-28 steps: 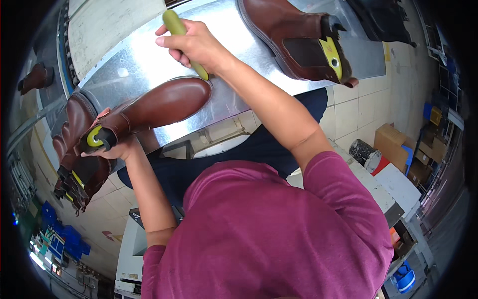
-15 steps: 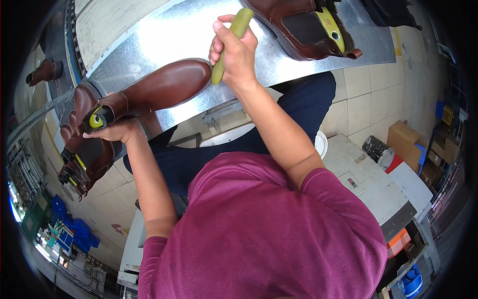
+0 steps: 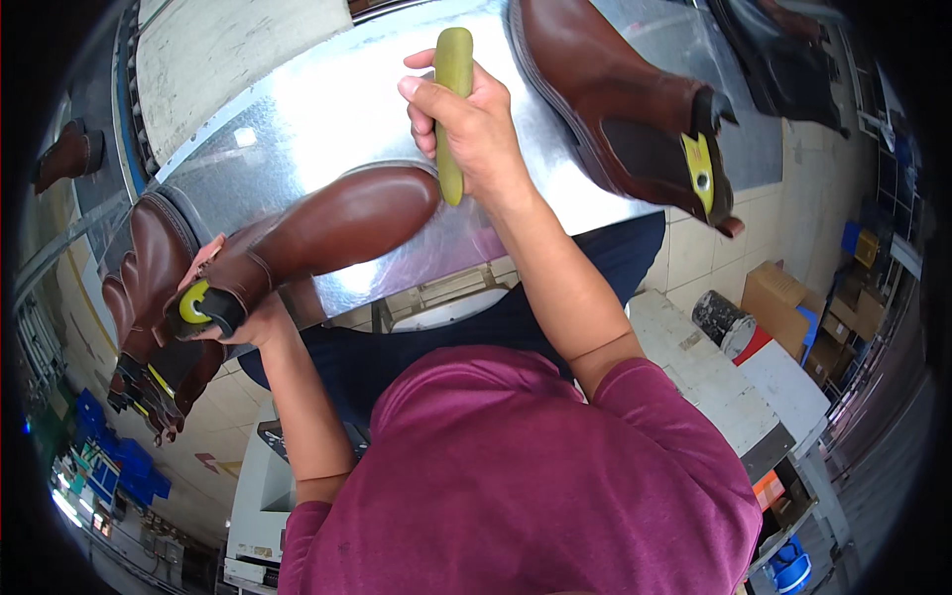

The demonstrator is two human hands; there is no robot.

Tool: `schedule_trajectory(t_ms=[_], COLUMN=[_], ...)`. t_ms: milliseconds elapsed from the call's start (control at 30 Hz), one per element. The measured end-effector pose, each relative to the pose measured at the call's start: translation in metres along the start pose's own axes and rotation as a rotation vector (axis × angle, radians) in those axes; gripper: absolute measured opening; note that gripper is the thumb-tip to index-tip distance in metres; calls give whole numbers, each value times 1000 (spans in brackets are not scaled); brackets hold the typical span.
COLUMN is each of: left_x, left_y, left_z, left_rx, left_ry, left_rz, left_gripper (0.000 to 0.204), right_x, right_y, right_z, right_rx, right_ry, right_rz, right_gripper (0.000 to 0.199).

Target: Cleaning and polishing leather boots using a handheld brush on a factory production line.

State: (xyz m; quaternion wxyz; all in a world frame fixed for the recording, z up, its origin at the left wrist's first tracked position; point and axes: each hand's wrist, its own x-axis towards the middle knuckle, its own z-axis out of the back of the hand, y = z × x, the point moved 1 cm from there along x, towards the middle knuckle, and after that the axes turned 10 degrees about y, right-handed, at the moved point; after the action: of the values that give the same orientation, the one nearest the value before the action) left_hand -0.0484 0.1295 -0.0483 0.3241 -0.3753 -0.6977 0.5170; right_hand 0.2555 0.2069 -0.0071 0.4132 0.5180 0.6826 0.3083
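Observation:
My left hand (image 3: 260, 323) is closed around the shaft of a brown leather boot (image 3: 347, 218), which lies on its side with its toe pointing right. A yellow-green piece with a round hole (image 3: 195, 302) shows in the boot's opening. My right hand (image 3: 481, 129) grips a smooth yellow-green stick (image 3: 454, 64) with rounded ends. The lower end of the stick is at the boot's toe, by the sole edge; whether they touch I cannot tell. Several more brown boots (image 3: 159, 238) stand packed together beside my left hand.
Beneath the boots is a shiny metal tabletop (image 3: 317, 109). Another brown boot (image 3: 615, 89) lies at its right, with a black boot (image 3: 773, 59) beyond. A conveyor edge (image 3: 129, 99) runs along the far left. Cardboard boxes (image 3: 773, 302) and a dirty bucket (image 3: 722, 319) stand to the right.
The stick has turned more upright in my right hand at the toe. Table and boots sit lower in the picture as the view shifts. Both hands keep their holds.

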Motion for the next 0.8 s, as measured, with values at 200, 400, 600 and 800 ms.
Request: schedule_trajectory(t_ms=[200,400,600,800], left_x=[-1,18,-22,-94], left_y=[4,10,41,-40], left_z=[-5,2,-6,-17], left_rx=[318,100,108,395], left_ry=[182,289,170,741], left_rz=[-225,-283,10,-410], left_gripper=[72,80,45,74], right_x=[34,51,32,-63], right_y=[6,-27,-22,7], right_z=[-14,-58,-1,72], right_rx=[-167,-153,56,-455], right_ry=[332,352,208,-193], right_rz=[-172,-123,-73,173], right_gripper=[32,30,37,48])
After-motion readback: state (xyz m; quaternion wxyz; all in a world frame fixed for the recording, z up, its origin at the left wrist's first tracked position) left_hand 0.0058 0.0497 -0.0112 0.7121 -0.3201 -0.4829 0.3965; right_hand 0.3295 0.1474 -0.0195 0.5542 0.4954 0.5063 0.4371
